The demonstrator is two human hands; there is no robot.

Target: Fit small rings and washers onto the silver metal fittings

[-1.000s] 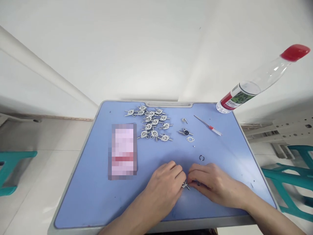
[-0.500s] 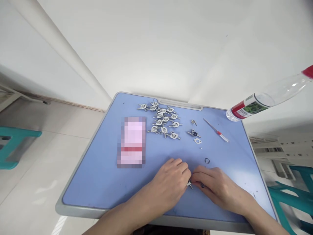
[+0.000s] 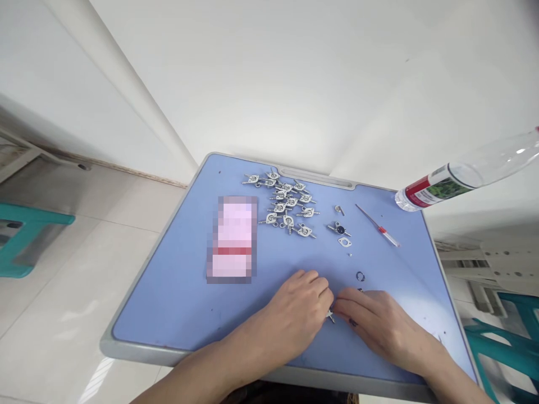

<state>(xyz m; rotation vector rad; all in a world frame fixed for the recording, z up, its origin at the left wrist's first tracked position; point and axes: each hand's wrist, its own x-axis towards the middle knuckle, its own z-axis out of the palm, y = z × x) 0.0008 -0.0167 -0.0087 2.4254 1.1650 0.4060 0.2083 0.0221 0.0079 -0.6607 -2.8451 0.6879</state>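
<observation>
Close together near the front of the blue table, my left hand [image 3: 301,306] and my right hand [image 3: 379,320] meet around a small silver metal part [image 3: 330,315]. The left fingers are curled closed on it, and most of it is hidden. My right fingers are pinched together at its other side; a small dark piece [image 3: 352,322] shows beneath them. Just beyond the right hand lie a dark ring [image 3: 360,276], a flat silver plate [image 3: 344,242], and a metal part with a black round centre [image 3: 340,229].
Several silver metal assemblies [image 3: 287,220] lie in a group at the back middle. A blurred pink rectangle [image 3: 234,230] is at left. A screwdriver [image 3: 381,228] and a clear bottle [image 3: 438,188] are at right. The table's rim [image 3: 147,352] runs along the front.
The camera view has shifted slightly, moving the table's contents a little to the right. Both hands remain together at the metal part; a small dark piece now shows beyond the right fingers.
</observation>
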